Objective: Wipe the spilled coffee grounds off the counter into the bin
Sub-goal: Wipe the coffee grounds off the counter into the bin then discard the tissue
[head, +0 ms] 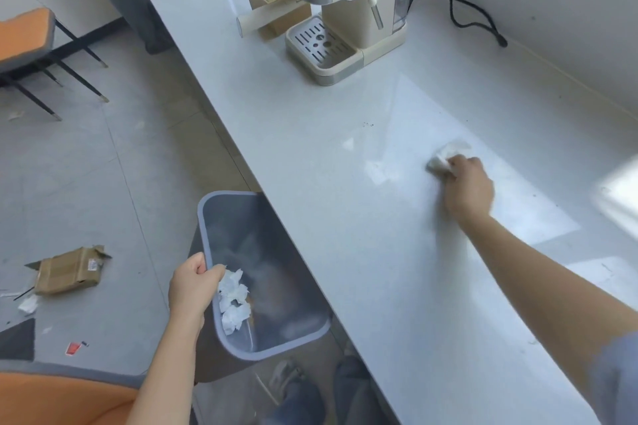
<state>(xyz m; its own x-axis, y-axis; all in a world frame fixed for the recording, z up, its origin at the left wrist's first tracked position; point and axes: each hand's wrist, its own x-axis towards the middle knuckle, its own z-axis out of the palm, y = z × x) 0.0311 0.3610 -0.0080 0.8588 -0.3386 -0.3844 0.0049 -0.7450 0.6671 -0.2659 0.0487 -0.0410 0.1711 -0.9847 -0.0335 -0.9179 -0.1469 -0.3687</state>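
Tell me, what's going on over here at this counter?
A person is wiping the counter. Their right-hand grip presses a crumpled white tissue on it, and a few dark specks lie off to its left. Their left-hand grip holds the rim of a grey bin at the counter's edge, with wadded tissues inside. A coffee machine stands further back.
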